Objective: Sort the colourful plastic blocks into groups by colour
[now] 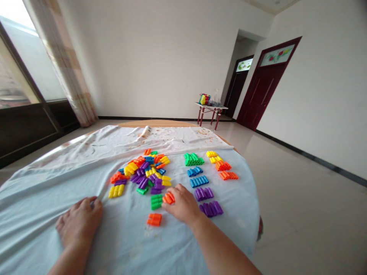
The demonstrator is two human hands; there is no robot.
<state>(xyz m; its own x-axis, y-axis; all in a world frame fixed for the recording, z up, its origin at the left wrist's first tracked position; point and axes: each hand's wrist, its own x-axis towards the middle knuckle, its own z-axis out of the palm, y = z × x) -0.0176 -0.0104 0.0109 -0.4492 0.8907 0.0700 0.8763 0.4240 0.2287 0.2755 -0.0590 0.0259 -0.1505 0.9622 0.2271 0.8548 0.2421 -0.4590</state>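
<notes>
My right hand (183, 202) is closed, thumb and fingers pinching an orange ribbed plastic piece (169, 198) made of joined tubes. Just left of it lies a green piece (156, 201), and nearer to me an orange piece (154, 219). My left hand (81, 219) rests palm down on the cloth, holding nothing. Beyond the hands is a mixed heap of purple (139, 176), yellow (131, 169), orange, blue and green pieces. Right of the heap, pieces sit grouped by colour: green (193, 159), blue (199, 181), purple (211, 209), yellow (212, 154) and orange (228, 175).
A pale blue cloth (123, 244) covers the round table, with a stained white cloth (172, 136) at its far side. Farther back, a small table (210, 105) carries a colourful bag and a plastic bag. A dark red door (263, 84) stands at right, a curtain (64, 65) at left.
</notes>
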